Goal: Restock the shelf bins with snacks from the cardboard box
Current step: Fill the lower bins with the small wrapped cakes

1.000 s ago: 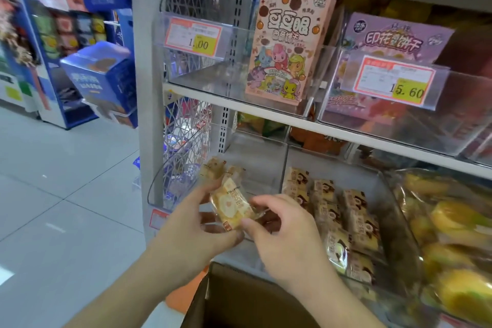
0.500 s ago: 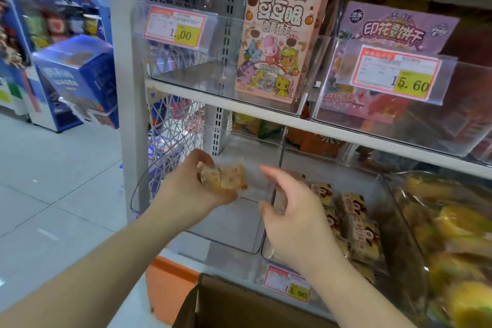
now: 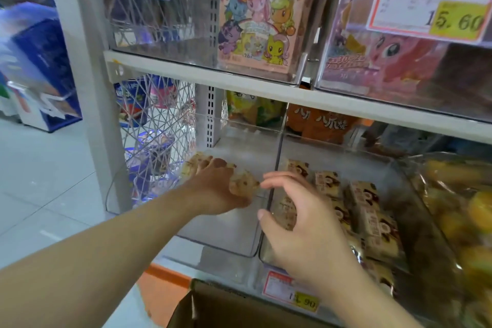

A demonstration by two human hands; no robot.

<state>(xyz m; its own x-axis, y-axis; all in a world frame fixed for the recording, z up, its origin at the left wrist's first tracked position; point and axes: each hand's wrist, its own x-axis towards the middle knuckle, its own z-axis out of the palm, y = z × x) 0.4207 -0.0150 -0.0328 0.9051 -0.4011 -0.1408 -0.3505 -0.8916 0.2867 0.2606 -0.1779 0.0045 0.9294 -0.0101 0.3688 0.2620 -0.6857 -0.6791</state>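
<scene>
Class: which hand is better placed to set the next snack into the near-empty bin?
Left. The left hand already holds snacks inside the near-empty bin; the right hand is empty, over the neighbouring bin.

arms: bare to frame edge, no sleeves | hands: left hand (image 3: 215,189), right hand (image 3: 303,231) ungloved | jewellery: none visible

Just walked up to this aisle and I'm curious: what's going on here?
A person is restocking a store shelf. Their left hand holds small wrapped snacks inside the nearly bare clear bin on the lower shelf. The right hand hovers open beside it, holding nothing, over the neighbouring bin of packets. The cardboard box sits below.
</scene>
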